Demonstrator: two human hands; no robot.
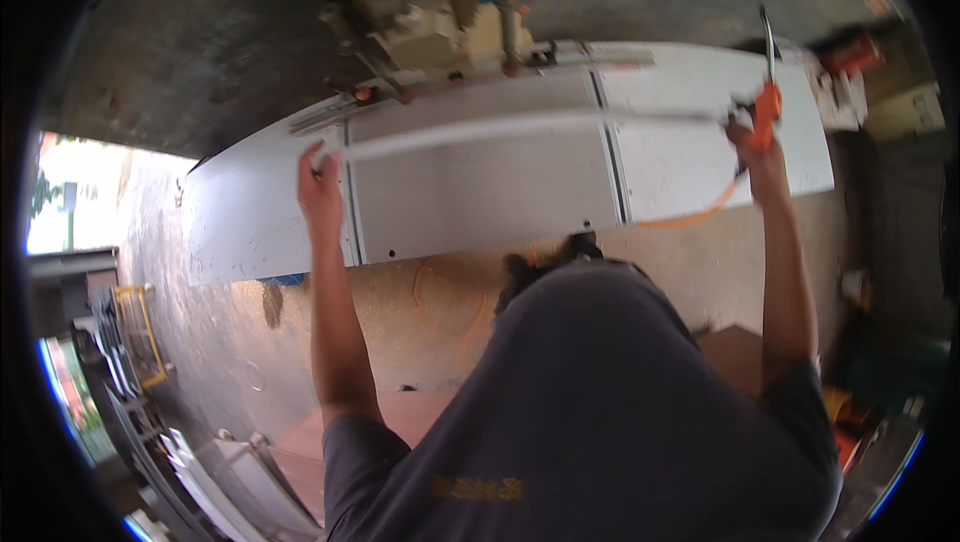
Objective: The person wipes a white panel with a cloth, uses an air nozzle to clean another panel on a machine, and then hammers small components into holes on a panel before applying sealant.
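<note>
The orange hose (700,214) vanishes behind the white panel (480,187).

At the far right of your view, a tan cardboard box (905,110) sits beyond the end of the white surface (480,182), with a red-and-white package (850,67) just beside it. You face no screens or legible signs here.

The person wears a dark grey short-sleeved T-shirt (620,402) with a small yellow printed marking (478,488) low on its front. Both forearms are bare below the sleeves, and neither the left hand (320,187) nor the right hand (750,137) is gloved.
</note>
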